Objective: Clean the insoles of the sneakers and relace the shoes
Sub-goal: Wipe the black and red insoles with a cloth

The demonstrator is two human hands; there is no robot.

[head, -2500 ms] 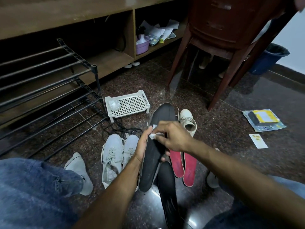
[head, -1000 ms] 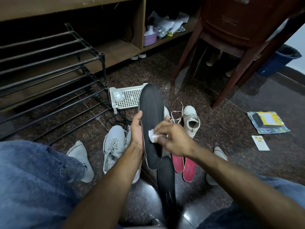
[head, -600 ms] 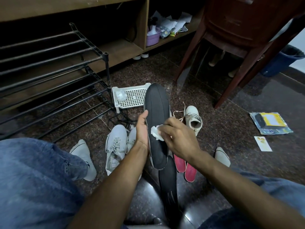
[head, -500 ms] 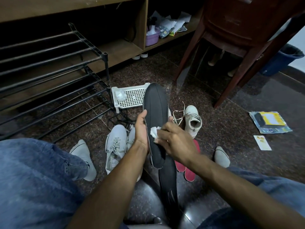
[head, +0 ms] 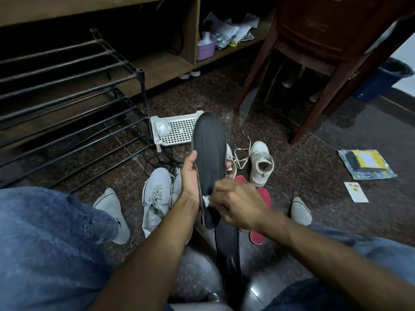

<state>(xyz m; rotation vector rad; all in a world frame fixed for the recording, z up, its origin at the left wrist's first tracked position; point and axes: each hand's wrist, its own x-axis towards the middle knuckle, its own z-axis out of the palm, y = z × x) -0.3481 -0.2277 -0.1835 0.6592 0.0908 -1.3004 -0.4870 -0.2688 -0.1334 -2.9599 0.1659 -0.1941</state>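
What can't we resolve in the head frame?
- White wipe: mostly hidden under the right hand, which is motion-blurred; material unreadable.
- Held black insole: its heel end is covered by the right hand, its far edge by the left hand.
- Red insoles: partly behind the right hand and forearm.
- Yellow packet: print too small to read.
- Second black insole: near end too dark to make out.

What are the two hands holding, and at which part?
Left hand grips the black insole at its middle edge; right hand pinches a white wipe.
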